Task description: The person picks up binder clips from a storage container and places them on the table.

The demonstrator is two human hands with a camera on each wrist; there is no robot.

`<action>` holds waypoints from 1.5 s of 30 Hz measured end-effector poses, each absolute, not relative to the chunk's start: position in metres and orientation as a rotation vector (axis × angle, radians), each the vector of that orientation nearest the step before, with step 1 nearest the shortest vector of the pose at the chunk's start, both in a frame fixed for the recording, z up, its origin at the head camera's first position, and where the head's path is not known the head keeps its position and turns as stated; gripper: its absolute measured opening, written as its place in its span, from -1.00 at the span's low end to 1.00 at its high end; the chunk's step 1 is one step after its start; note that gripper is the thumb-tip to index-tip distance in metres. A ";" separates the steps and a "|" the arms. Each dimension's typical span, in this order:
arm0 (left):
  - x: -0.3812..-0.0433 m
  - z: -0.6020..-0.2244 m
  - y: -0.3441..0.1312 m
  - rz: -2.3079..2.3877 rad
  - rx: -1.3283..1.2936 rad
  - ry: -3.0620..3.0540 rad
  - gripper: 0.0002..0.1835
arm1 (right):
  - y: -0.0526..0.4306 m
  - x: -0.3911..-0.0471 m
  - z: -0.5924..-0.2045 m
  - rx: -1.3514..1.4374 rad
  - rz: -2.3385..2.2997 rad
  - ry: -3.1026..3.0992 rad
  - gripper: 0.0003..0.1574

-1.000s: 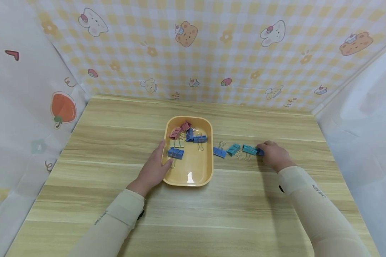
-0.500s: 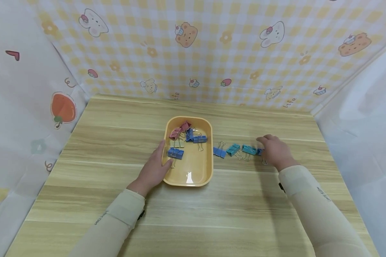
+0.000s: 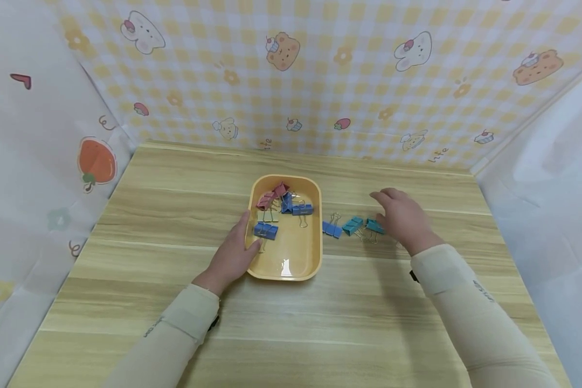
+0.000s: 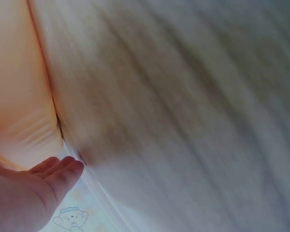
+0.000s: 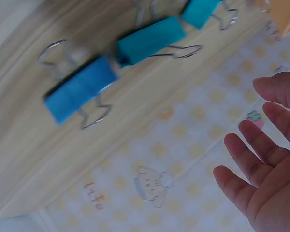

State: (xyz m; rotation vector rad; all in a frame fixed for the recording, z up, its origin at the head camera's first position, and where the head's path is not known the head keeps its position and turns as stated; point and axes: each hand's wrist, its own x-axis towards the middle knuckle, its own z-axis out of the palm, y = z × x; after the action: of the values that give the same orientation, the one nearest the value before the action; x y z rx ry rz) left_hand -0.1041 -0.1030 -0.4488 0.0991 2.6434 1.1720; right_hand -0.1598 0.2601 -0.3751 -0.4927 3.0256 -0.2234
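Watching the tabletop from here, I'd worry first about the yellow tray in mid-frame: the person's left hand pinches its left wall, thumb over the rim, and too firm a push could slide it into the first blue clip, just beside its right wall. The right hand, right of centre, has its fingers loosely spread and holds nothing (the right wrist view settles that for me). Dipped carelessly, I judge, it might snag the wire handles, since the row lies so close. From the tray rightward come that blue clip, the middle teal clip, then the far teal clip by the right thumb; the last blue clip, hidden by that hand overhead, shows upper left in the wrist view.
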 end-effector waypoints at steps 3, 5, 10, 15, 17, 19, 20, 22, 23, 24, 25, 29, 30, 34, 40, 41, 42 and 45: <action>-0.104 -0.449 -0.103 1.163 0.097 2.650 -0.13 | 0.247 -0.161 -0.371 -0.552 -0.229 3.036 -0.33; -0.104 -0.449 -0.103 1.163 0.093 2.653 -0.13 | 0.239 -0.161 -0.369 -0.582 -0.246 3.034 -0.32; -0.104 -0.450 -0.103 1.161 0.103 2.668 -0.14 | 0.219 -0.162 -0.367 -0.643 -0.290 3.022 -0.31; -0.103 -0.449 -0.103 1.151 0.107 2.677 -0.13 | 0.200 -0.162 -0.369 -0.700 -0.336 2.995 -0.30; -0.103 -0.449 -0.103 1.139 0.110 2.684 -0.13 | 0.193 -0.162 -0.370 -0.707 -0.361 2.981 -0.29; -0.103 -0.449 -0.103 1.121 0.117 2.696 -0.13 | 0.185 -0.162 -0.371 -0.710 -0.361 2.967 -0.30; -0.103 -0.449 -0.103 1.113 0.121 2.703 -0.13 | 0.181 -0.162 -0.371 -0.713 -0.358 2.957 -0.30; -0.104 -0.450 -0.103 1.097 0.129 2.717 -0.14 | 0.172 -0.163 -0.372 -0.730 -0.348 2.941 -0.31; -0.104 -0.450 -0.103 1.093 0.130 2.722 -0.14 | 0.168 -0.163 -0.372 -0.736 -0.340 2.932 -0.32; -0.104 -0.450 -0.103 1.086 0.131 2.727 -0.14 | 0.164 -0.163 -0.373 -0.749 -0.331 2.922 -0.32; -0.104 -0.450 -0.103 1.080 0.129 2.730 -0.14 | 0.160 -0.163 -0.373 -0.760 -0.329 2.910 -0.33; -0.104 -0.451 -0.103 1.055 0.114 2.731 -0.14 | 0.144 -0.163 -0.375 -0.788 -0.316 2.864 -0.34; -0.104 -0.451 -0.103 1.047 0.112 2.731 -0.14 | 0.141 -0.163 -0.375 -0.794 -0.318 2.849 -0.35; -0.104 -0.450 -0.102 1.039 0.108 2.728 -0.14 | 0.129 -0.163 -0.377 -0.827 -0.299 2.796 -0.34; -0.102 -0.448 -0.102 1.053 0.102 2.721 -0.14 | 0.112 -0.165 -0.376 -0.940 -0.219 2.715 -0.33; -0.102 -0.447 -0.102 1.055 0.102 2.720 -0.14 | 0.109 -0.166 -0.376 -0.953 -0.211 2.701 -0.32; -0.102 -0.447 -0.102 1.057 0.103 2.719 -0.14 | 0.106 -0.167 -0.376 -0.960 -0.203 2.686 -0.32; -0.102 -0.447 -0.102 1.058 0.102 2.722 -0.14 | 0.098 -0.168 -0.376 -0.975 -0.178 2.649 -0.29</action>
State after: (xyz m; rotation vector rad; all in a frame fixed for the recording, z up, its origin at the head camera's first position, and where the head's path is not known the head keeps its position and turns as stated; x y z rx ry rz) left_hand -0.1021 -0.1024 -0.4471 0.1024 2.7224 1.0582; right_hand -0.1683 0.0980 -0.3756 -0.9755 2.6490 -0.1782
